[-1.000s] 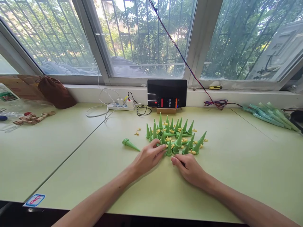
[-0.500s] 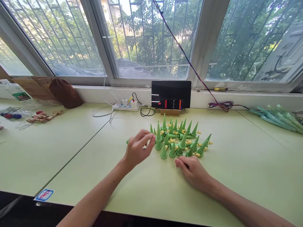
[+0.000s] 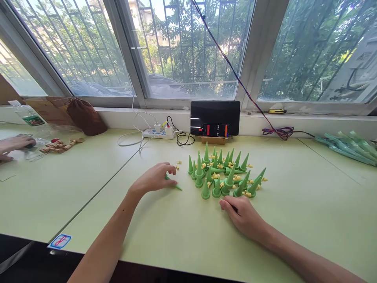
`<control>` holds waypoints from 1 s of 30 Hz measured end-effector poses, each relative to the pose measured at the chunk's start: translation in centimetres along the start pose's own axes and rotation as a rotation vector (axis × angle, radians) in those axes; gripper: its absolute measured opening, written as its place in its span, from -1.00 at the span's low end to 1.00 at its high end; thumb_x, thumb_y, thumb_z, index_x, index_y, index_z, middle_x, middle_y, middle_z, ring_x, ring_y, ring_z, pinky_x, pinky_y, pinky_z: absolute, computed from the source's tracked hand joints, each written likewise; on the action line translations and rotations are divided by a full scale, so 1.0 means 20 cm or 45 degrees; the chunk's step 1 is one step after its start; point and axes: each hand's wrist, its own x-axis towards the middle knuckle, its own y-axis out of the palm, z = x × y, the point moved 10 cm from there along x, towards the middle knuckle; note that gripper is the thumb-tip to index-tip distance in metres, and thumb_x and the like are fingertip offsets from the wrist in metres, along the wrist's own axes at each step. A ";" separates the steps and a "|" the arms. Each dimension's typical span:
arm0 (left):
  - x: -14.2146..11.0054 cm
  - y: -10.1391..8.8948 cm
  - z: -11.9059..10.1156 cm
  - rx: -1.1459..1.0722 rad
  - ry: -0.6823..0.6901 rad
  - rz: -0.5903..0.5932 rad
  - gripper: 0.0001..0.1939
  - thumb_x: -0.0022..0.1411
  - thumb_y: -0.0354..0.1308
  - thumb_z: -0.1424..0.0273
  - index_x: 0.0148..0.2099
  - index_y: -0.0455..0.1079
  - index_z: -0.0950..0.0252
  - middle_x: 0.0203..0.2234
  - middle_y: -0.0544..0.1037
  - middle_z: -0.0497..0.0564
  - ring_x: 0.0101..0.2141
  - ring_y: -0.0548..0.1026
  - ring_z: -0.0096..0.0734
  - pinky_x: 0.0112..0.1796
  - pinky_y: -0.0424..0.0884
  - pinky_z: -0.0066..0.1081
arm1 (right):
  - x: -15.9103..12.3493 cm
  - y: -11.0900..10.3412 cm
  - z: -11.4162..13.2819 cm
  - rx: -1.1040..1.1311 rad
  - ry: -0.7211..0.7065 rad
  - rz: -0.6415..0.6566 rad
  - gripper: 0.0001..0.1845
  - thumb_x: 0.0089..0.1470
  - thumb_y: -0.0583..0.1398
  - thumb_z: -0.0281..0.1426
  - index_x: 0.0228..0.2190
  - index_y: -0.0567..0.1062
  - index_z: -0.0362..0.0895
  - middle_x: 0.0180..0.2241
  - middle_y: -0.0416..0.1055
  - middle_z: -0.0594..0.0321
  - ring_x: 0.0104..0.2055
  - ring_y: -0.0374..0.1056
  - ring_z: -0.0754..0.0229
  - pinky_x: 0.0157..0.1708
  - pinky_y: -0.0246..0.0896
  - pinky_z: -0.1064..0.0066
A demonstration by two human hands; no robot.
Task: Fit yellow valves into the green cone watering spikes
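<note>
My left hand [image 3: 155, 178] is low over the table, with thumb and fingers around a green cone [image 3: 179, 188] that lies on its side. The cone's narrow tip points to the right; its wide end is mostly hidden by my fingers. Just beyond those fingertips lie small yellow pieces [image 3: 178, 165]. My right hand [image 3: 240, 212] rests closed on the table, in front of a cluster of green cones [image 3: 205, 190]. Whatever is inside its curled fingers, if anything, is hidden. Most cones in the cluster stand upright, some lie down, with yellow pieces [image 3: 236, 178] among them.
Behind the cones a phone [image 3: 218, 130] leans on a black tablet [image 3: 215, 112]. A power strip [image 3: 159, 134] with cables is left of them. Another person's hand [image 3: 17, 144] is at the far left, near wooden pieces [image 3: 60, 146]. Green plastic bags [image 3: 347, 147] lie at the right.
My left hand has moved left and down from beside the cluster to the lone cone. At the far left, another person's hand has come into view. My right hand stays in place.
</note>
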 end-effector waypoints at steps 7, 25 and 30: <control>-0.02 0.10 0.02 0.030 -0.006 0.227 -0.73 -0.01 0.08 0.60 -0.26 0.45 0.21 -0.21 0.55 0.05 -0.01 0.46 -0.12 -0.14 0.42 -0.32 | 0.00 0.01 0.00 0.009 0.004 0.032 -0.53 0.40 -0.04 -0.21 -0.56 0.08 -0.08 -0.62 0.01 0.41 -0.57 -0.05 0.29 -0.50 -0.16 0.38; 0.03 -0.02 -0.06 -0.424 0.018 -0.097 -0.79 0.31 0.03 0.25 -0.26 0.39 0.26 -0.36 0.55 0.03 -0.34 0.50 -0.32 -0.34 0.44 -0.38 | 0.00 0.01 0.00 -0.016 -0.021 0.026 -0.52 0.39 -0.03 -0.21 -0.56 0.03 -0.07 -0.62 -0.03 0.42 -0.57 -0.09 0.29 -0.50 -0.19 0.36; 0.05 -0.01 -0.04 -0.785 -0.071 -0.113 -0.73 0.25 0.15 0.18 -0.13 0.41 0.27 -0.19 0.61 0.12 -0.31 0.54 -0.30 -0.40 0.42 -0.39 | -0.01 0.01 0.01 -0.009 -0.015 0.039 -0.52 0.39 -0.02 -0.21 -0.56 0.03 -0.07 -0.62 -0.02 0.42 -0.57 -0.07 0.29 -0.49 -0.20 0.36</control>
